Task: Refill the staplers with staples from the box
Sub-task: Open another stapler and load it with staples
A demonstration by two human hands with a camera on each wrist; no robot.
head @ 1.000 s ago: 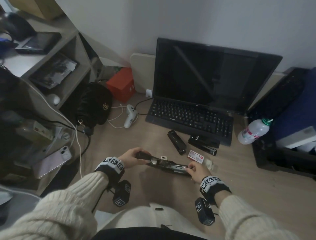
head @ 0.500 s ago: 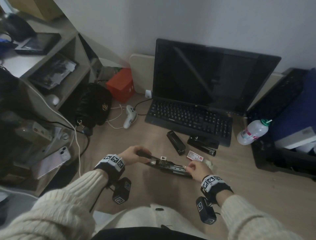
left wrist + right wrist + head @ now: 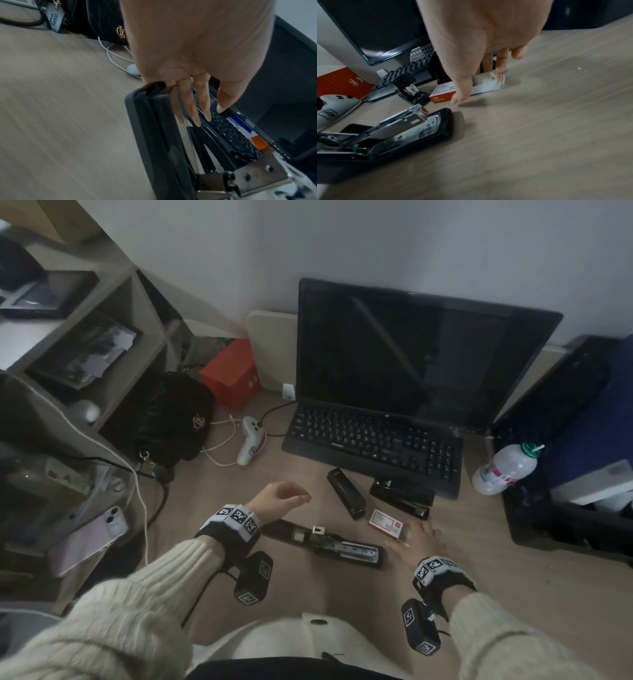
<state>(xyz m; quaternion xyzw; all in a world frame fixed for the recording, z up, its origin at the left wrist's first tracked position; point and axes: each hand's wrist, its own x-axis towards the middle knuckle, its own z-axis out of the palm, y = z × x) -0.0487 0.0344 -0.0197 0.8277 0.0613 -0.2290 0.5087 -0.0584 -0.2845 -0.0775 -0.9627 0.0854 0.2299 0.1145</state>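
Observation:
An opened black stapler (image 3: pixel 325 542) lies flat on the wooden desk, its metal staple channel (image 3: pixel 399 129) exposed. My left hand (image 3: pixel 301 498) hovers just above and behind its black top arm (image 3: pixel 154 135), fingers relaxed and holding nothing. To the right, my right hand (image 3: pixel 411 537) reaches the red-and-white staple box (image 3: pixel 385 522). Its straight fingertips (image 3: pixel 500 70) touch the box's open white tray end (image 3: pixel 484 81), with the thumb beside the box. Two more black staplers, one slim (image 3: pixel 346 493) and one larger (image 3: pixel 400 496), lie closed in front of the keyboard.
A keyboard (image 3: pixel 373 440) and dark monitor (image 3: pixel 411 354) stand behind the staplers. A plastic bottle (image 3: pixel 503 470) lies at the right. At the left are a black bag (image 3: pixel 164 419), a white controller (image 3: pixel 251 443), cables and a phone (image 3: pixel 92 539).
Both hands have let go of the opened stapler. The left hand lifted up and away from it; the right hand moved right to the staple box.

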